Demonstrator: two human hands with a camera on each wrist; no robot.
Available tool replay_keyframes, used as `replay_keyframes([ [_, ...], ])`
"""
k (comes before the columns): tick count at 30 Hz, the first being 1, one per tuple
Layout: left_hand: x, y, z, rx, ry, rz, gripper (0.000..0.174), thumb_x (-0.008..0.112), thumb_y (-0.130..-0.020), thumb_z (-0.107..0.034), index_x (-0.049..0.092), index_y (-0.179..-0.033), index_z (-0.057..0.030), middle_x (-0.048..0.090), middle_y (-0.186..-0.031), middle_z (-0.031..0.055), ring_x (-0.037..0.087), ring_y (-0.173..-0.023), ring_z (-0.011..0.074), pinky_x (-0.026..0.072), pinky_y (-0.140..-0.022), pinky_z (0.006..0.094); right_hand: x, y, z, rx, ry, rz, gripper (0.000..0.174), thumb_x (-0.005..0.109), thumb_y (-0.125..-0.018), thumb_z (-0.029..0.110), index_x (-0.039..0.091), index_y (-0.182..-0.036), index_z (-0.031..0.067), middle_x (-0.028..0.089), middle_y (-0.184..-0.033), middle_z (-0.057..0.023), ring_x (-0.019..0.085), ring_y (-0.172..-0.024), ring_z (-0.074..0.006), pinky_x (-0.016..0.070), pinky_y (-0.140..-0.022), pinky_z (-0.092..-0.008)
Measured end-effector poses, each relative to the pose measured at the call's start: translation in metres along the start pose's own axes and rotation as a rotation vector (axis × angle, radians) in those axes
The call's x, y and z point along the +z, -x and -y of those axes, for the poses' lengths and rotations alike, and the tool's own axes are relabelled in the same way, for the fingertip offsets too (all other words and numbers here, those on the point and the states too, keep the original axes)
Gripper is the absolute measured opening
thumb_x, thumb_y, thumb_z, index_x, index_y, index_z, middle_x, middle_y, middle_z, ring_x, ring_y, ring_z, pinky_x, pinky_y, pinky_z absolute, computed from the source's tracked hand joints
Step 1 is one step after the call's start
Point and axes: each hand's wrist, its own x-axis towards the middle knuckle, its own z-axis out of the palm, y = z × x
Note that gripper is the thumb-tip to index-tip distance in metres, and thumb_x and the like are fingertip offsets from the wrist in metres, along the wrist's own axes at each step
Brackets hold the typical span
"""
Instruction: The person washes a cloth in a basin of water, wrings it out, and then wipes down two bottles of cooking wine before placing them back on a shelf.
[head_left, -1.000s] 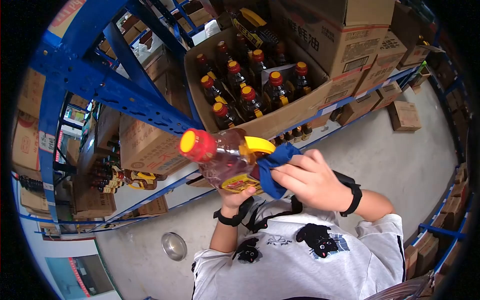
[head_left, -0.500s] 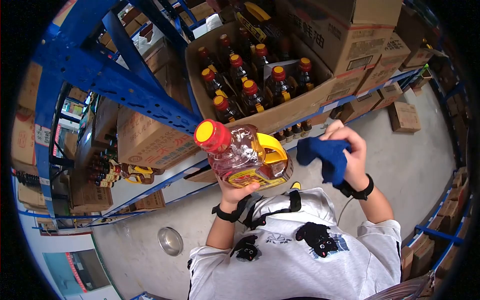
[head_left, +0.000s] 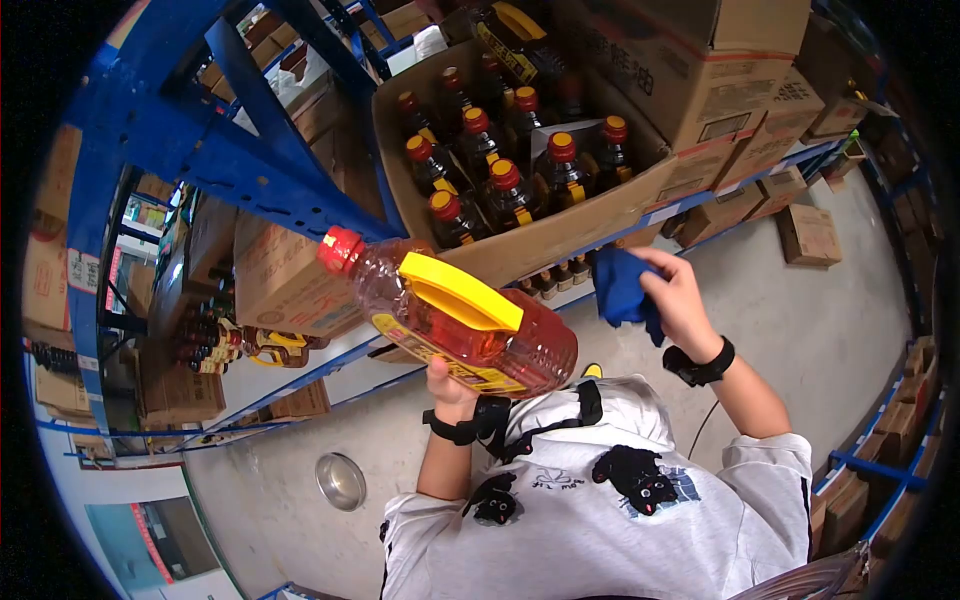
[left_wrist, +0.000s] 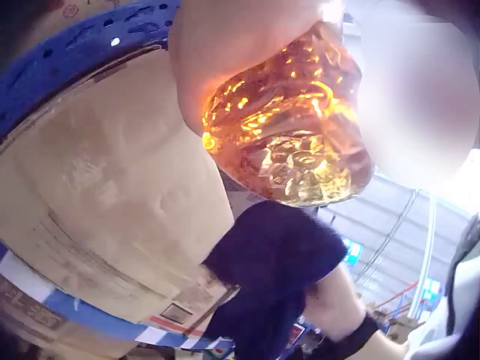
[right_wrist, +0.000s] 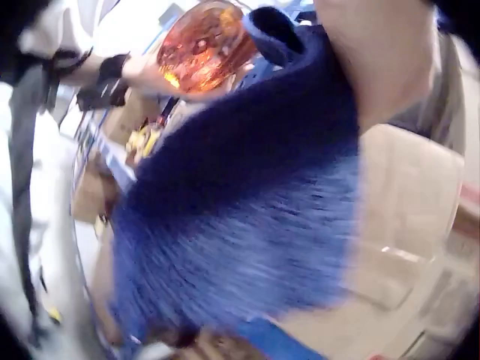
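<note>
A large clear oil bottle (head_left: 545, 345) of reddish-amber liquid lies tilted in my left hand (head_left: 452, 392). It has a yellow side handle (head_left: 460, 292), a red cap (head_left: 340, 250) and a yellow label. My left thumb shows at the label side; the other fingers are hidden beneath. Light shines through the bottle's base (left_wrist: 300, 165) in the left wrist view. To the right, apart from the bottle, my right hand (head_left: 685, 300) grips a bunched blue cloth (head_left: 622, 285). That cloth (right_wrist: 247, 187) hangs down and fills much of the right wrist view.
Just beyond the bottle, an open carton (head_left: 560, 240) of red-capped bottles stands on the shelf. A blue rack beam (head_left: 250, 190) runs close at the left. More cartons (head_left: 735, 110) stand at the right. A metal bowl (head_left: 341, 482) sits on the floor.
My right hand has pulled the cloth off the bottle's handle side and away to the right. The bottle has turned in my left hand, from cap toward the camera to lying sideways, handle up.
</note>
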Motion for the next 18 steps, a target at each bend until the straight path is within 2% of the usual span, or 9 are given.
replay_keyframes([
  [1,0.002,-0.002,-0.003,-0.003,0.028,0.035,0.073,0.068,-0.069,-0.036,0.035,-0.124,-0.0013,0.046,-0.121,0.0124,0.048,-0.108,0.0275,0.0394,-0.092,0.0422,0.000,-0.005,0.006,0.136,-0.241,-0.016,0.035,0.041,-0.075,-0.004,0.051,-0.109,-0.0051,0.060,-0.097,-0.0068,0.058,-0.080,-0.0133,0.0488,-0.070,-0.0284],
  [3,-0.002,-0.002,-0.007,-0.024,-0.023,0.028,0.073,0.065,-0.070,-0.040,0.036,-0.124,-0.0009,0.046,-0.121,0.0130,0.047,-0.109,0.0280,0.0382,-0.093,0.0428,0.008,-0.010,0.027,0.172,-0.300,0.030,0.035,0.044,-0.078,-0.001,0.048,-0.112,-0.0068,0.059,-0.100,-0.0078,0.056,-0.084,-0.0120,0.0469,-0.074,-0.0255],
  [6,-0.008,0.002,-0.005,-0.035,-0.030,-0.031,0.075,0.065,-0.069,-0.041,0.035,-0.125,-0.0015,0.045,-0.123,0.0129,0.047,-0.110,0.0273,0.0374,-0.094,0.0413,0.036,-0.016,0.058,-0.050,-0.086,0.228,0.040,0.054,-0.081,0.007,0.044,-0.118,-0.0046,0.055,-0.108,-0.0075,0.051,-0.096,-0.0102,0.0409,-0.085,-0.0244],
  [7,-0.009,0.004,-0.005,-0.032,-0.034,-0.036,0.075,0.065,-0.069,-0.041,0.035,-0.125,-0.0015,0.045,-0.123,0.0129,0.047,-0.110,0.0273,0.0374,-0.094,0.0413,0.047,-0.016,0.066,-0.121,-0.059,0.282,0.044,0.054,-0.079,0.005,0.042,-0.121,-0.0015,0.051,-0.116,-0.0109,0.050,-0.103,-0.0156,0.0389,-0.089,-0.0272],
  [9,-0.011,0.007,-0.005,-0.081,-0.038,0.100,0.077,0.065,-0.069,-0.043,0.035,-0.126,-0.0024,0.045,-0.123,0.0122,0.046,-0.111,0.0265,0.0363,-0.095,0.0409,0.066,-0.029,0.077,-0.732,0.501,0.379,0.048,0.052,-0.077,0.001,0.040,-0.124,0.0020,0.044,-0.124,-0.0151,0.046,-0.111,-0.0250,0.0368,-0.092,-0.0309],
  [11,-0.001,0.015,-0.005,-0.093,-0.108,0.043,0.080,0.066,-0.068,-0.046,0.034,-0.127,-0.0034,0.045,-0.124,0.0117,0.045,-0.113,0.0257,0.0351,-0.096,0.0404,0.089,-0.030,0.075,-0.769,0.484,0.511,0.050,0.049,-0.075,-0.003,0.040,-0.123,0.0035,0.040,-0.126,-0.0176,0.041,-0.114,-0.0325,0.0345,-0.095,-0.0346],
  [14,0.005,0.022,-0.004,-0.063,-0.245,0.034,0.091,0.050,-0.068,-0.066,0.022,-0.133,-0.0085,0.036,-0.129,0.0128,0.040,-0.116,0.0301,0.0343,-0.096,0.0463,0.097,-0.032,0.068,-0.803,0.485,0.534,0.051,0.048,-0.072,-0.008,0.043,-0.121,0.0027,0.040,-0.126,-0.0170,0.043,-0.113,-0.0326,0.0360,-0.094,-0.0353],
  [16,0.001,0.024,-0.008,-0.073,-0.219,0.024,0.093,0.050,-0.067,-0.068,0.021,-0.134,-0.0096,0.035,-0.130,0.0122,0.039,-0.116,0.0301,0.0343,-0.096,0.0465,0.099,-0.028,0.065,-0.833,0.523,0.532,0.054,0.052,-0.067,-0.010,0.046,-0.119,0.0033,0.042,-0.124,-0.0177,0.046,-0.110,-0.0330,0.0392,-0.091,-0.0360],
  [18,0.004,0.027,-0.015,-0.102,-0.184,0.013,0.095,0.049,-0.066,-0.070,0.020,-0.134,-0.0098,0.034,-0.130,0.0113,0.039,-0.117,0.0290,0.0338,-0.097,0.0453,0.099,-0.025,0.065,-0.897,0.548,0.532,0.050,0.054,-0.068,-0.006,0.048,-0.117,0.0036,0.044,-0.120,-0.0170,0.048,-0.106,-0.0326,0.0403,-0.089,-0.0369],
])
